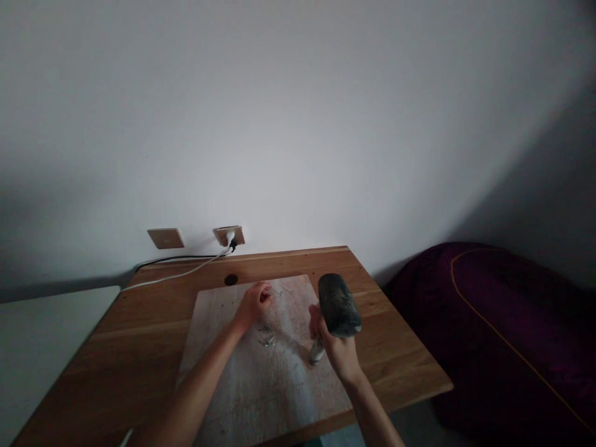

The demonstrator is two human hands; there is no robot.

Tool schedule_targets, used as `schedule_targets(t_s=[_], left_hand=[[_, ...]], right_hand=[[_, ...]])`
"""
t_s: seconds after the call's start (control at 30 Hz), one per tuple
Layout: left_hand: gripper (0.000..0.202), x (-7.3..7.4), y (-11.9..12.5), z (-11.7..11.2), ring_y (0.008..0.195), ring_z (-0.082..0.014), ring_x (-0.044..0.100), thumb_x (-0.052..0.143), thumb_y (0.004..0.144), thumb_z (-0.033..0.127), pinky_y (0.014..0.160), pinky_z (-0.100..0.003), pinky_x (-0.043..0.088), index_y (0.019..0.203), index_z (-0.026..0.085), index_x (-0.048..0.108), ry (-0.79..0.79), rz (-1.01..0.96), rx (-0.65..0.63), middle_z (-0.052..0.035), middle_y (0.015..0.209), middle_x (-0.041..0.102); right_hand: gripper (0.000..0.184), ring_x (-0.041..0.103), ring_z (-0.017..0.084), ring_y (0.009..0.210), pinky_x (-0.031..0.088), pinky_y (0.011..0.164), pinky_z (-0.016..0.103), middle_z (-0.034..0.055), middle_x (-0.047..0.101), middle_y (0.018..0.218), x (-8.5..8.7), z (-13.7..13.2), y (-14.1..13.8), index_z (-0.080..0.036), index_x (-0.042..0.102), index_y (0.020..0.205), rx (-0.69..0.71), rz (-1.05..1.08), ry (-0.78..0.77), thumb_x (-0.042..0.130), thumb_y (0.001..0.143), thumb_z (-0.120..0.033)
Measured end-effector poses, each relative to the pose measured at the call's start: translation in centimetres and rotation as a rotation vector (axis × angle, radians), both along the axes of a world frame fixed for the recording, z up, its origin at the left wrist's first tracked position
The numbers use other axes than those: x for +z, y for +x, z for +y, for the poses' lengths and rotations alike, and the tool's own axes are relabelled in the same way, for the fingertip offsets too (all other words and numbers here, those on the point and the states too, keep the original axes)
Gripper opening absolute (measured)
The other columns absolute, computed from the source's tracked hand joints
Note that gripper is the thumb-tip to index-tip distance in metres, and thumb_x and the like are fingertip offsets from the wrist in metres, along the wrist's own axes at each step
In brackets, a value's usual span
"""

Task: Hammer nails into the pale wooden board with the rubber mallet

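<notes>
A rubber mallet (339, 305) with a dark head and a pale handle is in my right hand (339, 355), its fingers wrapped round the handle. The mallet head is raised above the right side of a worn, whitish board (233, 385). Over the board's far part, my left hand (254, 305) is closed in a pinch on a thin nail, mostly hidden by the fingers. Just right of those fingertips, a couple of thin nails (287, 291) stick up from the board. Nearer to me lies a small heap of loose nails (267, 338).
The board rests on a wooden table (395, 347) against a white wall. A white cable (186, 273) runs from a wall socket (230, 235) across the table's back left. A white surface (46, 347) adjoins at left; a purple beanbag-like thing (493, 323) stands right.
</notes>
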State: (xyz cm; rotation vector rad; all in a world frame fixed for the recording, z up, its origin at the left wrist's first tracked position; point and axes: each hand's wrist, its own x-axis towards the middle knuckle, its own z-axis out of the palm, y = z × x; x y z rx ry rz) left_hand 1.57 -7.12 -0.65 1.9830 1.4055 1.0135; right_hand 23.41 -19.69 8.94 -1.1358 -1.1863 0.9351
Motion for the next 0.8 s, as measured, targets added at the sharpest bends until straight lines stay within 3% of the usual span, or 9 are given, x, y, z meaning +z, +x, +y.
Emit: schedule_targets(t_s=[0.1, 0.2, 0.27, 0.37, 0.6, 0.67, 0.8], left_hand=[[0.029, -0.5, -0.2, 0.0, 0.076, -0.0169, 0.066, 0.071, 0.078, 0.018, 0.077, -0.031, 0.056, 0.107, 0.019, 0.07, 0.015, -0.043, 0.067, -0.005, 0.103, 0.073], [0.017, -0.1, -0.4, 0.0, 0.08, -0.0181, 0.066, 0.074, 0.079, 0.019, 0.077, -0.03, 0.053, 0.096, 0.019, 0.072, 0.01, -0.055, 0.041, -0.0034, 0.092, 0.072], [0.006, 0.2, -0.4, -0.1, 0.081, -0.019, 0.066, 0.074, 0.08, 0.02, 0.078, -0.03, 0.051, 0.085, 0.018, 0.072, 0.014, -0.048, 0.006, -0.0034, 0.086, 0.071], [0.006, 0.6, -0.3, -0.3, 0.082, -0.0198, 0.065, 0.073, 0.083, 0.022, 0.08, -0.031, 0.051, 0.079, 0.017, 0.073, 0.039, -0.049, -0.017, -0.0041, 0.085, 0.069], [0.011, -0.2, -0.1, -0.1, 0.092, -0.0222, 0.067, 0.067, 0.085, 0.015, 0.091, -0.034, 0.051, 0.082, 0.019, 0.076, 0.042, 0.05, -0.027, -0.0044, 0.087, 0.073], [0.016, -0.4, -0.1, -0.2, 0.102, -0.0245, 0.066, 0.069, 0.083, 0.017, 0.096, -0.036, 0.051, 0.097, 0.02, 0.076, 0.051, 0.067, -0.013, -0.0063, 0.1, 0.073], [0.069, -0.7, 0.0, -0.6, 0.12, -0.0295, 0.06, 0.081, 0.073, 0.025, 0.102, -0.042, 0.051, 0.137, 0.023, 0.055, 0.059, 0.02, 0.033, -0.0103, 0.13, 0.062]], right_hand=[[0.036, 0.059, 0.019, 0.073, 0.05, 0.067, 0.028, 0.0032, 0.064, 0.078, -2.5, -0.8, -0.8, -0.02, 0.065, 0.081, -0.007, -0.037, -0.024, 0.071, 0.086, -0.055], [0.039, 0.046, 0.013, 0.058, 0.041, 0.053, 0.024, -0.0042, 0.051, 0.067, -5.3, -1.6, -1.4, -0.021, 0.058, 0.082, -0.047, -0.065, -0.111, 0.069, 0.088, -0.058], [0.044, 0.038, 0.01, 0.052, 0.032, 0.045, 0.022, -0.0073, 0.042, 0.061, -6.2, -1.7, -1.5, -0.022, 0.053, 0.078, -0.05, -0.091, -0.178, 0.066, 0.088, -0.062], [0.049, 0.034, 0.009, 0.046, 0.027, 0.041, 0.021, -0.0088, 0.04, 0.056, -5.9, -0.9, -1.3, -0.022, 0.052, 0.078, 0.006, -0.143, -0.238, 0.061, 0.088, -0.068], [0.047, 0.047, 0.011, 0.038, 0.035, 0.039, 0.019, -0.0085, 0.053, 0.048, -3.8, -0.7, -0.8, -0.023, 0.051, 0.092, 0.202, -0.248, -0.288, 0.05, 0.096, -0.069], [0.047, 0.05, 0.011, 0.038, 0.038, 0.041, 0.019, -0.0089, 0.053, 0.045, -3.5, -1.3, -0.7, -0.024, 0.048, 0.088, 0.249, -0.327, -0.315, 0.045, 0.098, -0.069], [0.046, 0.052, 0.011, 0.039, 0.038, 0.042, 0.02, -0.0094, 0.05, 0.045, -2.8, -1.8, -1.0, -0.025, 0.045, 0.081, 0.227, -0.467, -0.346, 0.041, 0.1, -0.068]])
